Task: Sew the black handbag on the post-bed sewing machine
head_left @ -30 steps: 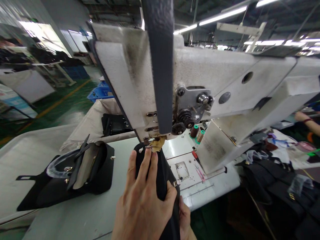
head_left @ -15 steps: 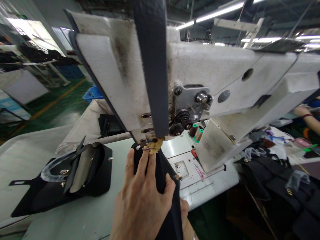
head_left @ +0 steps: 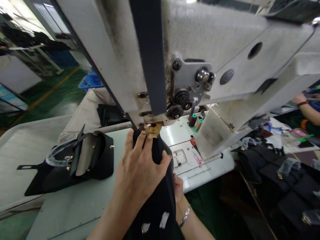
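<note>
A black bag piece [head_left: 160, 156] stands up under the needle area of a large white sewing machine [head_left: 205, 43]. My left hand [head_left: 140, 166] lies flat over its left side, fingers reaching up to the presser foot and a scrap of tan material [head_left: 153, 129], thumb pressed on the right face. My right hand [head_left: 178, 186] is mostly hidden behind the piece and grips it from below; a bracelet shows at the wrist. A dark strap [head_left: 150, 56] hangs down in front of the machine head.
A second black bag with a clear handle [head_left: 75, 160] lies on the grey table at left. Thread spools [head_left: 194, 120] and red-handled snips [head_left: 193, 144] sit on the machine bed. Black bag parts [head_left: 280, 173] pile up at right. Another person's arm [head_left: 306, 106] is at far right.
The view has moved closer and lower to the machine. My left hand slid slightly up the black piece toward the presser foot; my right wrist now shows below.
</note>
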The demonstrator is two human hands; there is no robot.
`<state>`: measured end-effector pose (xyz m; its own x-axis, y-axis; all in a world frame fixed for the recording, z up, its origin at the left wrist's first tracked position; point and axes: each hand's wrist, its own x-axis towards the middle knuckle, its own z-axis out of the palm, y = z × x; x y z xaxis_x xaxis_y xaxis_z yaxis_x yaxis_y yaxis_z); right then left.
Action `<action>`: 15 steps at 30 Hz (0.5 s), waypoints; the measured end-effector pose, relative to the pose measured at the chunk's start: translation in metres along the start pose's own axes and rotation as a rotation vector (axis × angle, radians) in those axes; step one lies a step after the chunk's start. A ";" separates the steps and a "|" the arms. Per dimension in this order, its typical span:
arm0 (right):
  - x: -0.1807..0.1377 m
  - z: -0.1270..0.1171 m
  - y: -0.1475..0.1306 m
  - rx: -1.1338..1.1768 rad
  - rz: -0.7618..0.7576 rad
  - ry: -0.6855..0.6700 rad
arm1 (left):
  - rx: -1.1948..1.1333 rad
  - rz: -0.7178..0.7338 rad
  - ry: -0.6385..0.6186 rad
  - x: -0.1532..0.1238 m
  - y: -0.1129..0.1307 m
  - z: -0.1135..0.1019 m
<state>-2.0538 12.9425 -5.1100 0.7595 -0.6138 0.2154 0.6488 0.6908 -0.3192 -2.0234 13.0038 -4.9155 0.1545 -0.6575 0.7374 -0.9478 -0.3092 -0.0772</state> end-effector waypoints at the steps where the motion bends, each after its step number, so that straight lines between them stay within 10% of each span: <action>1: -0.005 0.002 -0.002 0.016 -0.004 -0.014 | -0.012 0.003 -0.012 0.001 -0.001 -0.001; 15: -0.039 0.001 0.007 -0.144 -0.141 0.173 | -0.089 0.051 -0.048 -0.068 0.012 -0.009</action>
<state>-2.0792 12.9712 -5.1199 0.6344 -0.7652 0.1101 0.7250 0.5395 -0.4282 -2.0482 13.0510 -4.9606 0.1163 -0.7039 0.7007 -0.9755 -0.2136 -0.0527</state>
